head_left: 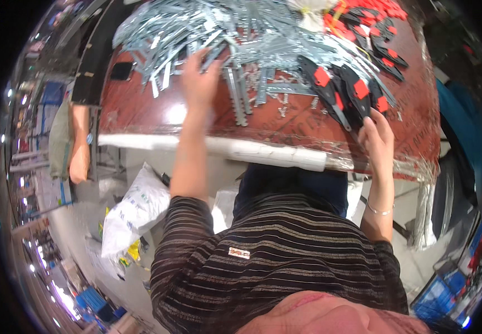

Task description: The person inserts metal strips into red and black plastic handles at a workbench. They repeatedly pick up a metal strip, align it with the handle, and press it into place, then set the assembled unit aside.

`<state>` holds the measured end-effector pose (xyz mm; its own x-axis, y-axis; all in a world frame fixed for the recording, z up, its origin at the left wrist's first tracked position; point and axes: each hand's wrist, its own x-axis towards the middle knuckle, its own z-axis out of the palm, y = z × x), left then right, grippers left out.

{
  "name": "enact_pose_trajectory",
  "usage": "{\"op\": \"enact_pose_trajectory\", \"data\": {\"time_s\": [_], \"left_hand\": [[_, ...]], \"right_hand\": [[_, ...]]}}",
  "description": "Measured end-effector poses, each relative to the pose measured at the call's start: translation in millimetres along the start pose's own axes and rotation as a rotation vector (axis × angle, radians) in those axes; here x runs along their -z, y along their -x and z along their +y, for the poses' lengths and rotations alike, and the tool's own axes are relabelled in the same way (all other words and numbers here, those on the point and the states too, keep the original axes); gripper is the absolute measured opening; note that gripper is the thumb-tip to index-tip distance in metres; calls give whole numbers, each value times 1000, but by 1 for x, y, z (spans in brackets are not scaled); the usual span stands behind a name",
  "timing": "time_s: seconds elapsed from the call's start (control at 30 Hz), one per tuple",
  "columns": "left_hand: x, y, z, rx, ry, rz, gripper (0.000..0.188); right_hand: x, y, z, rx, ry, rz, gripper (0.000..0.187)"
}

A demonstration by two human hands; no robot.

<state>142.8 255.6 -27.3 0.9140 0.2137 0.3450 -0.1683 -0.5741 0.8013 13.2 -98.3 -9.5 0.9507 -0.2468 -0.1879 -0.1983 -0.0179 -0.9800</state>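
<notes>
My left hand (199, 78) reaches over the near edge of a big heap of silvery metal strips (174, 33). Its thumb and fingers look apart, slightly blurred, close to the strips. Below and right of it, notched metal strips (236, 94) point toward me. At the right, my right hand (378, 132) has its fingers closed at the near end of a long black piece with red tabs (357, 97); the fingertips are partly hidden. Another black piece with a red tab (320, 83) lies just left of it.
More black-and-red pieces (388, 55) and a red heap (385, 8) lie at the far right. Small coiled springs or screws (283, 104) are scattered midway. A white roll (263, 154) lines the reddish table's (146, 114) near edge. Another person's arm (79, 145) is at the left.
</notes>
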Motion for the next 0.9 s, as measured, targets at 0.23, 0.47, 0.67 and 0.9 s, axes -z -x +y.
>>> {"op": "enact_pose_trajectory", "data": {"time_s": [0.23,0.47,0.67,0.9], "left_hand": [[32,-35,-41,-99,-655,-80,31],[49,-23,-16,-174,-728,71,22],[7,33,43,111,324,-149,16],[-69,91,139,182,552,-1188,15]], "right_hand": [[7,3,4,319,942,260,43],[11,10,-9,618,1213,415,36],[-19,22,-7,327,292,15,29],[-28,31,-5,124,-350,-130,21]]}}
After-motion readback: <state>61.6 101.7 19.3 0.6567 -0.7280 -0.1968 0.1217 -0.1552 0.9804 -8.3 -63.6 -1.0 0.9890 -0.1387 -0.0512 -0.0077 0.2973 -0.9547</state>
